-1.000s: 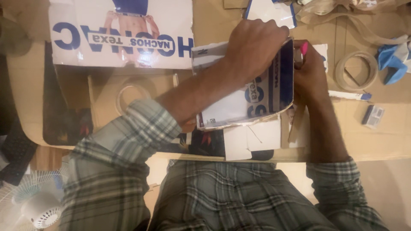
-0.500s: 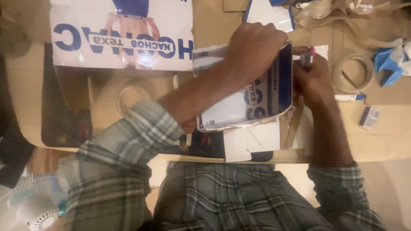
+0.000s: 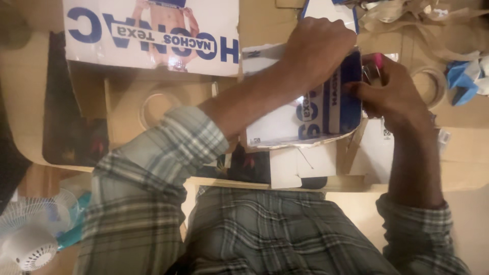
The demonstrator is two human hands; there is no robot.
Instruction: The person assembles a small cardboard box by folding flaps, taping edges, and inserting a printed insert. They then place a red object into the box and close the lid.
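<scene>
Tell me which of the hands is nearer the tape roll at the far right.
Right. The right hand sits just beside the tape roll; the left hand is farther off, on the printed sheet.

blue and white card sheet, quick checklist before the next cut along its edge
1. Left hand pressing the blue and white card sheet flat: ok.
2. Right hand gripping the pink-handled tool at the sheet's right edge: ok.
3. Tool's blade or tip visible: cannot tell, the fingers hide it.
4. Left hand's fingers clear of the tool: cannot tell, they sit close.
5. Tape roll apart from the sheet: ok.
</scene>
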